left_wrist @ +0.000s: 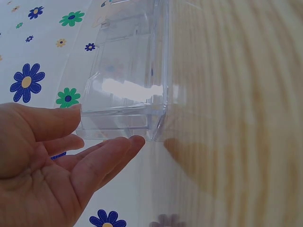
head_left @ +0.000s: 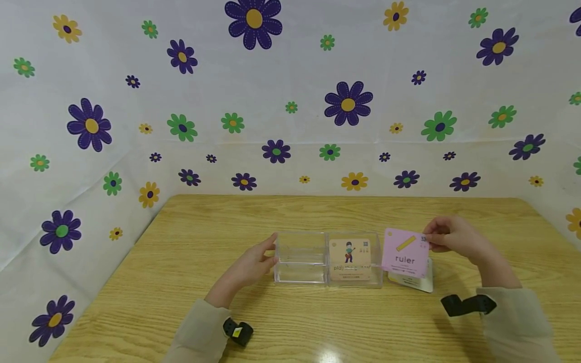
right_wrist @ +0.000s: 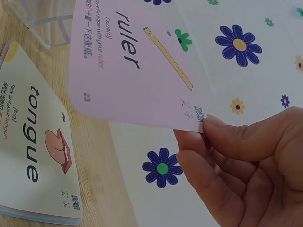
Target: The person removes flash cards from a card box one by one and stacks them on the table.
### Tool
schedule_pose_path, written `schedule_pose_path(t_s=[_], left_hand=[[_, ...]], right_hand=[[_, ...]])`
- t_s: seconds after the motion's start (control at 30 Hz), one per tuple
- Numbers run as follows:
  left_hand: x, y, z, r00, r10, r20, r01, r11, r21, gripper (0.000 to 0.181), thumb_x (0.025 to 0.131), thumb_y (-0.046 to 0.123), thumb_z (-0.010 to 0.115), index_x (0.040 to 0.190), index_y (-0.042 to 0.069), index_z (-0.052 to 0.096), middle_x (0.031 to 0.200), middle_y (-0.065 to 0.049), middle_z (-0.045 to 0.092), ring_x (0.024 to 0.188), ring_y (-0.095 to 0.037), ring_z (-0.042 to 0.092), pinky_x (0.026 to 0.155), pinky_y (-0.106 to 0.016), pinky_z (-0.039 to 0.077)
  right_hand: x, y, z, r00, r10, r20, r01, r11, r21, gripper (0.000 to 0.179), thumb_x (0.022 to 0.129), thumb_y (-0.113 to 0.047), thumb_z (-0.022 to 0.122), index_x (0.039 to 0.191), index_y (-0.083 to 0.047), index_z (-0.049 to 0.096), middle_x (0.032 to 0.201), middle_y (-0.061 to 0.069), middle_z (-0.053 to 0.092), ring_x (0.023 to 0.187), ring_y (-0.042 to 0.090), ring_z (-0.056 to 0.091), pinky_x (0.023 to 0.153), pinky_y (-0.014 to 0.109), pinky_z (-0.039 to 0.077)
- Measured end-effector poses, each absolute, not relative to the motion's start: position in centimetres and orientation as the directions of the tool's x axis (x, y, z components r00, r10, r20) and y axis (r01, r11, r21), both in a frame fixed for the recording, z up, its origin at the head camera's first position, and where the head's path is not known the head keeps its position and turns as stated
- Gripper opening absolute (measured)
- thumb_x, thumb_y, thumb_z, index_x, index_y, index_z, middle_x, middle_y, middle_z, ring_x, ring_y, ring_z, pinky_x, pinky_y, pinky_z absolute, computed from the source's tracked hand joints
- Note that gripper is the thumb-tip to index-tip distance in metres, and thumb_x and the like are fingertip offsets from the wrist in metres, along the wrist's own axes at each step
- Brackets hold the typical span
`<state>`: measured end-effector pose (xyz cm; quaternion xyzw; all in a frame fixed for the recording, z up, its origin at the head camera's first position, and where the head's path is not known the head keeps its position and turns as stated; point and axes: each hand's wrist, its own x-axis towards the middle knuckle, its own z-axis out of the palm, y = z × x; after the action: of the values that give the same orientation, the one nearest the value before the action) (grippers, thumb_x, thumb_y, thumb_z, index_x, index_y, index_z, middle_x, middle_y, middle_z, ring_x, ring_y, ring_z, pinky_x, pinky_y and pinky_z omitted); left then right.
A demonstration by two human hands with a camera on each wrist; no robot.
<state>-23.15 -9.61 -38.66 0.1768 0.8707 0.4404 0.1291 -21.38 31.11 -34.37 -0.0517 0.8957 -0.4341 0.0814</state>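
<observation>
A pink flashcard (head_left: 405, 252) with the word "ruler" is pinched at its upper right corner by my right hand (head_left: 456, 237), thumb against fingers. It is raised above a stack of cards (right_wrist: 40, 142), whose top one reads "tongue". Beside these stands a clear plastic box (head_left: 300, 272) with two compartments. Its right compartment holds an orange card (head_left: 349, 264) reading "play the guitar", and no card shows in the left one. My left hand (head_left: 251, 263) is at the box's left end, its fairly straight fingertips touching or nearly touching the plastic.
A wooden table (head_left: 209, 222) carries everything. Behind it and to the sides hangs a white cloth (head_left: 299, 65) printed with flowers. Each wrist wears a black strap, the left strap (head_left: 238, 331) and the right strap (head_left: 469, 305).
</observation>
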Motion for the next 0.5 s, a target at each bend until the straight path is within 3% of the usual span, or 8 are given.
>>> schedule_pose_path(t_s=[0.5], left_hand=[[-23.0, -9.65, -38.4, -0.903, 0.423, -0.08, 0.181, 0.541, 0.821, 0.055, 0.091, 0.002, 0.045, 0.14, 0.001, 0.019, 0.13, -0.025, 0.037, 0.106, -0.036, 0.049, 0.077, -0.04, 0.048]], right_hand=[[-21.31, 32.16, -34.52, -0.979, -0.162, -0.123, -0.001, 0.607, -0.795, 0.015, 0.088, 0.0, 0.048, 0.095, 0.013, 0.051, 0.084, 0.013, 0.056, 0.074, 0.02, 0.056, 0.066, 0.031, 0.052]])
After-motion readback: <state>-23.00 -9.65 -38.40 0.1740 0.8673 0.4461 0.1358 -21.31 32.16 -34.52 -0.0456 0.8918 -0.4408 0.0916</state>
